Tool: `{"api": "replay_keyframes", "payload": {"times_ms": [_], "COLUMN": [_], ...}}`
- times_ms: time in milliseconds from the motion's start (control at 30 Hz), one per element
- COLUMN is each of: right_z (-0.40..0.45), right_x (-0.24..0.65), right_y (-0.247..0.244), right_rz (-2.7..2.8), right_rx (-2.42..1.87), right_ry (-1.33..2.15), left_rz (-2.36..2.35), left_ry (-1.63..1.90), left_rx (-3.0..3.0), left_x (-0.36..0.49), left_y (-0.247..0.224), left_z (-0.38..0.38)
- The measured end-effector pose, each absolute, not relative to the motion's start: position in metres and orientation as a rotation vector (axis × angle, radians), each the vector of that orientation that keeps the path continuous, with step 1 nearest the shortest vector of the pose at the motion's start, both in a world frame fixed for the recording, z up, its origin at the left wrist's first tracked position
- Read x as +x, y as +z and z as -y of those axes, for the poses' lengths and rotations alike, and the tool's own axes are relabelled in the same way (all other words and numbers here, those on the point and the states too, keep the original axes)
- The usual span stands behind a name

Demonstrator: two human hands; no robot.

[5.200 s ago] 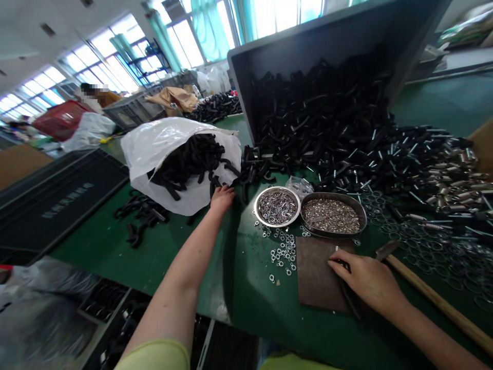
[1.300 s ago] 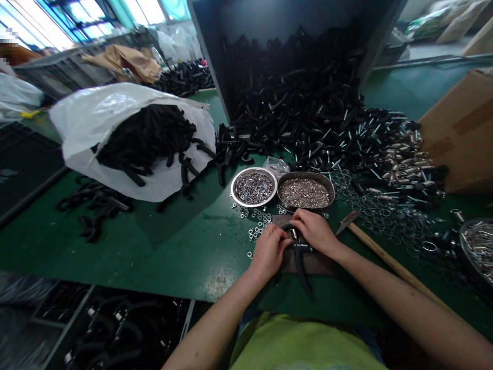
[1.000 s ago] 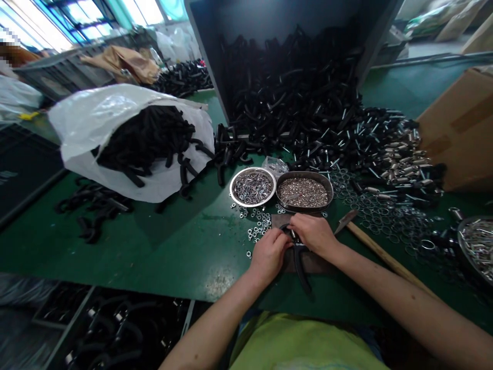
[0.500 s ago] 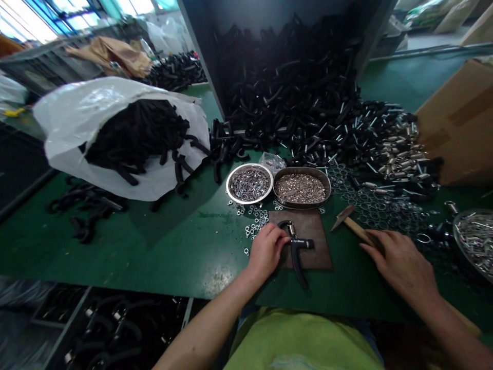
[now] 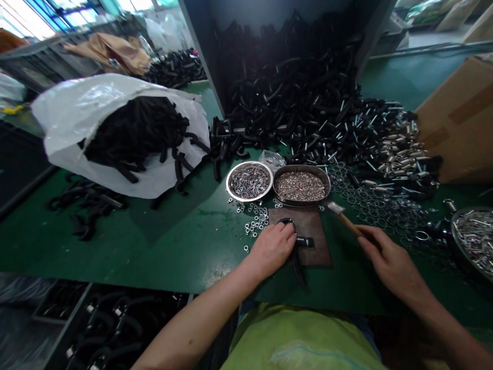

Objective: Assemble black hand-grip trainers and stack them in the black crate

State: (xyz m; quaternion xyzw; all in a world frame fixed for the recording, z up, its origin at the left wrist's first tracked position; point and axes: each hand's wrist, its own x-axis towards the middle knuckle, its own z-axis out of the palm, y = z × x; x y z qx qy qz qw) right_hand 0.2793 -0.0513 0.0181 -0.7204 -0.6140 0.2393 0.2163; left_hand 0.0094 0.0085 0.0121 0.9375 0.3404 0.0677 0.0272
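Observation:
My right hand (image 5: 385, 257) is closed round the wooden handle of a hammer (image 5: 348, 223), whose metal head is up near the oval tin. Under my left hand (image 5: 274, 247) lies a black hand grip strengthener (image 5: 305, 241); my fingers are bent over its upper part and hide its spring. One curved handle points toward me, and a short black knob sticks out to the right. Beneath it is a brown metal plate (image 5: 318, 226) on the green table. Small nuts (image 5: 254, 226) are scattered just left of the plate.
Behind the plate stand a round steel bowl (image 5: 230, 192) of small parts and an oval tin (image 5: 327, 191) of rivet-like pieces. Metal rings (image 5: 370, 205), springs (image 5: 404, 149) and black handles (image 5: 285, 108) are heaped behind. A white sack (image 5: 77, 113) lies left; a cardboard box (image 5: 462, 123), right.
My left hand has shifted slightly right and now covers the spring of the hand grip strengthener. The hammer has turned in my right hand, its head moving left and up.

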Motion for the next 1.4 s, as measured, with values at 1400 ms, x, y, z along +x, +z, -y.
{"api": "replay_keyframes", "payload": {"times_ms": [1400], "right_z": [-0.001], "right_x": [0.204], "right_y": [0.002], "right_rz": [2.382], "right_rx": [-1.246], "right_ry": [0.418], "left_rz": [-1.084], "left_ry": [0.758], "left_rx": [0.509], "left_x": [0.026], "left_y": [0.017], "left_z": [0.058]}}
